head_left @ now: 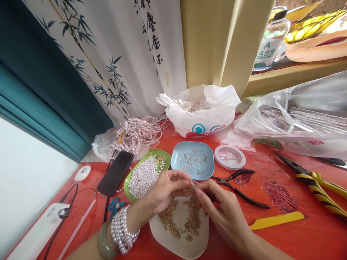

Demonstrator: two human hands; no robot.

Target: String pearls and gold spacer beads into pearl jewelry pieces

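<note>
My left hand (pixel 168 191) and my right hand (pixel 223 206) come together with pinched fingertips over a white dish (pixel 180 245). Between the fingertips is something thin and small that I cannot make out. Small gold beads (pixel 193 216) lie loose in the dish below. Just behind the hands, a blue dish (pixel 175 155) holds thin metal pins (pixel 188 162) and a few gold bits. Left of it, a green dish (pixel 127 184) carries white pearl beads (pixel 142 177) and some gold ones. My left wrist wears a pearl bracelet (pixel 123 229) and a bangle (pixel 105 240).
Black-handled pliers (pixel 244 193) and yellow-black pliers (pixel 322 187) lie right, with a yellow strip (pixel 278 220). A round pink-white spool (pixel 230 157) sits behind. A phone (pixel 116 172) and pearl strands (pixel 135 135) lie left. Plastic bags (pixel 200 121) stand at the back.
</note>
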